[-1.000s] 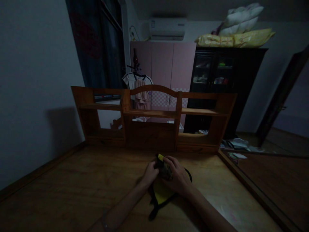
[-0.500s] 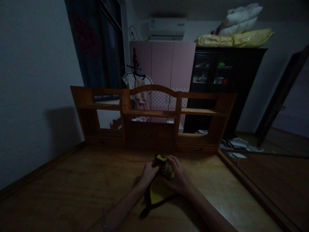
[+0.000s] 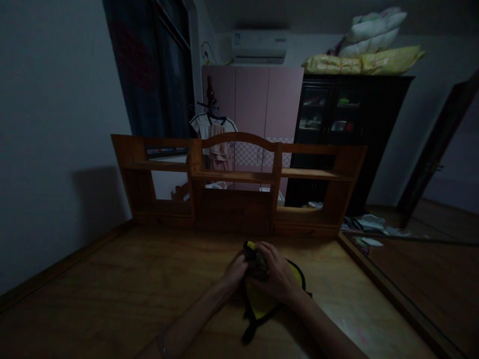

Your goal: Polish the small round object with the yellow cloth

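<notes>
Left hand (image 3: 236,268): fingers curled in at the left side of a small dark shiny object (image 3: 259,269), tips hidden, can't tell what they grip. Right hand (image 3: 279,275): fingers part-bent round the object's right side, holding it. Yellow cloth with black edging (image 3: 260,301) spread under both hands, a fold showing above the object. All mid-desk on the pale wooden desk (image 3: 149,269), short of the far edge, where a brown wooden shelf unit (image 3: 235,175) stands.

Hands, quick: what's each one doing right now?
Left hand: closed on the cloth, fingertips hidden.
Right hand: curled around a dark object, too dim to identify.
</notes>
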`<action>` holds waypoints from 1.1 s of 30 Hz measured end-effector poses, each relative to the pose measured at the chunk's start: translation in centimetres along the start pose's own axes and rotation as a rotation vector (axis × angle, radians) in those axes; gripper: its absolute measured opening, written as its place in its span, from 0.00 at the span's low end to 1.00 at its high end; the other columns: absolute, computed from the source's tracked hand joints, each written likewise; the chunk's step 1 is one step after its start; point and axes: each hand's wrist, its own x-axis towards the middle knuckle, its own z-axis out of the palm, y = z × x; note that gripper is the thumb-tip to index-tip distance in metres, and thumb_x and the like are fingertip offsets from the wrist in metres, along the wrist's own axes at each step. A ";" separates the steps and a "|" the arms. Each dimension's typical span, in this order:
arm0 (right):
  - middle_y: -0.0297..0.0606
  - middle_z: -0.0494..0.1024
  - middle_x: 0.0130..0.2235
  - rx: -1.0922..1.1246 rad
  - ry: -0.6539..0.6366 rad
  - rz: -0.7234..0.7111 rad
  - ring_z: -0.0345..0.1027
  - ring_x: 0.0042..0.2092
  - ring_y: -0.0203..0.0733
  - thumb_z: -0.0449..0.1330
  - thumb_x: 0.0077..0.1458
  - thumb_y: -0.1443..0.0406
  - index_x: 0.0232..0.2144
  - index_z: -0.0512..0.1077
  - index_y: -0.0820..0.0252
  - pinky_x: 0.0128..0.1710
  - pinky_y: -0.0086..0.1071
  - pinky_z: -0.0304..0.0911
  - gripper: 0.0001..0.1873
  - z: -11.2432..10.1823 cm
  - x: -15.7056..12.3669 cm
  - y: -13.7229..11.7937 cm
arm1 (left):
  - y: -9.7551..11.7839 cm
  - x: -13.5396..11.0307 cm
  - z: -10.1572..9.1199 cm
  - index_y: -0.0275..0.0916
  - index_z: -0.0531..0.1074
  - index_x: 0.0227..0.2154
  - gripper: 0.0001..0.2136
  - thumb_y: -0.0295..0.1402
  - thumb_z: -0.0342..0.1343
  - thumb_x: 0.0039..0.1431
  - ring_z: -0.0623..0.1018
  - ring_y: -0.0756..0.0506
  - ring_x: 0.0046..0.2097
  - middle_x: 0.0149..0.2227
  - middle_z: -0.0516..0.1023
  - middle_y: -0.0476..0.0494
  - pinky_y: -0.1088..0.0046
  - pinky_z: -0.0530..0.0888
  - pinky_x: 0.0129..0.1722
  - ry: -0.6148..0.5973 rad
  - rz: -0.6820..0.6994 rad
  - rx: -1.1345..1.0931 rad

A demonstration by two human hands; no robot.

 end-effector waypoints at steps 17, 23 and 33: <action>0.46 0.62 0.56 0.061 -0.029 0.016 0.59 0.56 0.50 0.67 0.43 0.59 0.58 0.54 0.54 0.54 0.43 0.61 0.42 0.0 0.1 -0.7 | -0.5 0.8 -1.7 0.32 0.76 0.25 0.09 0.32 0.61 0.39 0.77 0.42 0.33 0.28 0.79 0.43 0.68 0.72 0.37 0.071 0.042 0.346; 0.46 0.63 0.55 0.063 -0.016 0.013 0.60 0.55 0.51 0.68 0.41 0.58 0.58 0.54 0.55 0.52 0.42 0.63 0.44 -0.1 0.1 0.0 | -0.4 0.5 -1.4 0.30 0.77 0.27 0.14 0.37 0.63 0.39 0.77 0.43 0.31 0.27 0.79 0.42 0.69 0.72 0.34 0.046 -0.012 0.303; 0.47 0.62 0.56 0.023 -0.010 0.011 0.60 0.56 0.52 0.67 0.44 0.58 0.59 0.54 0.55 0.53 0.45 0.62 0.42 -0.2 0.0 0.3 | 0.9 -0.3 0.0 0.32 0.76 0.31 0.16 0.37 0.64 0.39 0.77 0.40 0.40 0.34 0.80 0.40 0.67 0.71 0.43 0.015 -0.041 0.172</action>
